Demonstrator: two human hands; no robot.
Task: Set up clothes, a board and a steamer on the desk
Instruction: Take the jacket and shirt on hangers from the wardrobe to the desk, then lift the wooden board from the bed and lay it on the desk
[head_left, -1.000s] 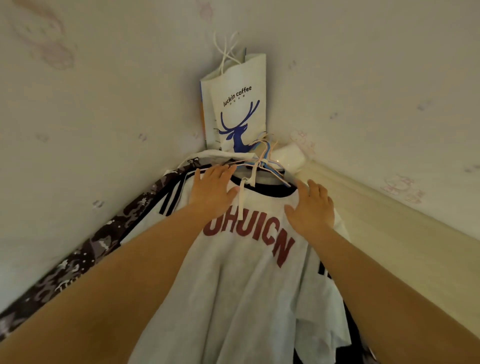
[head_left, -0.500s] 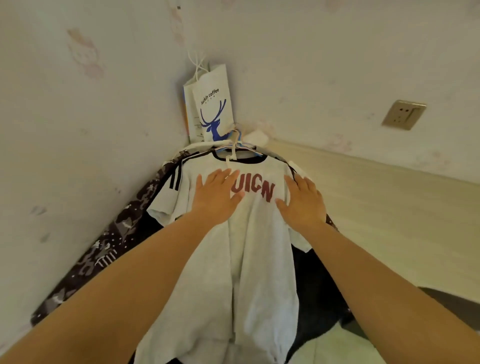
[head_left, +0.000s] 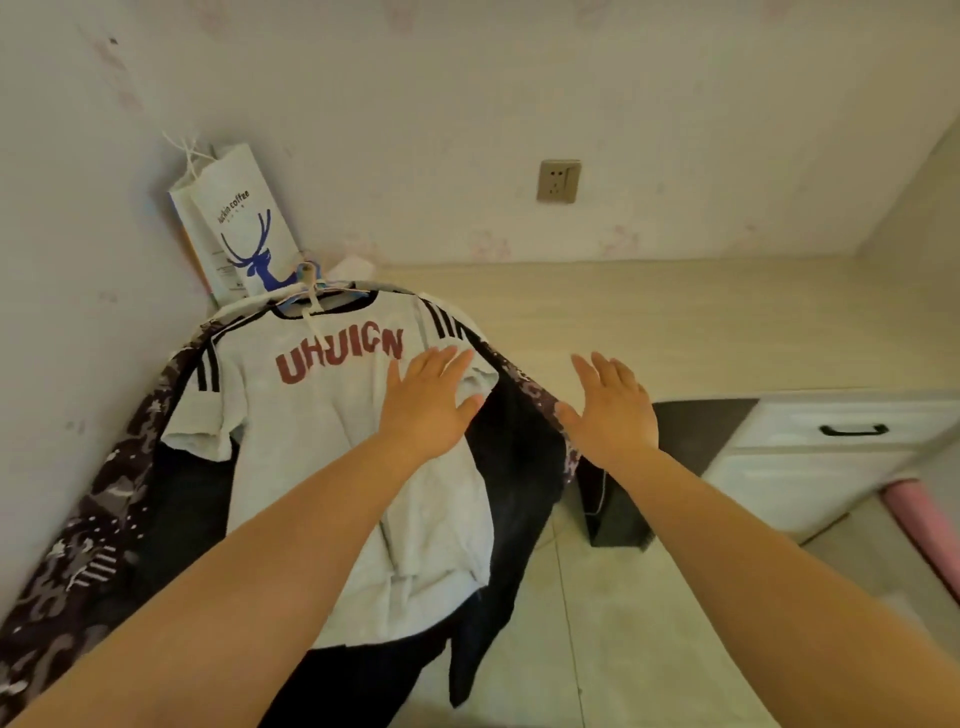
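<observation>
1. A light grey short-sleeved T-shirt with dark red lettering and black shoulder stripes (head_left: 322, 426) lies face up at the left end of the pale wood-grain surface (head_left: 701, 332), its lower half hanging over the front edge; its collar sits on a bundle of thin clothes hangers (head_left: 311, 291).
2. Under the T-shirt lies a dark garment with camouflage-patterned sleeves (head_left: 524, 415), spreading out on both sides of it.
3. The left hand (head_left: 428, 402) rests flat on the T-shirt's right sleeve, fingers straight and spread wide, holding nothing.
4. The right hand (head_left: 610, 410) is to the right of the T-shirt, fingers straight and spread, holding nothing; whether it touches the surface cannot be told.
5. Behind the T-shirt's collar, in the wall corner, stands a white paper bag printed with a blue deer (head_left: 241, 234); a beige wall socket (head_left: 558, 181) is further right.
</observation>
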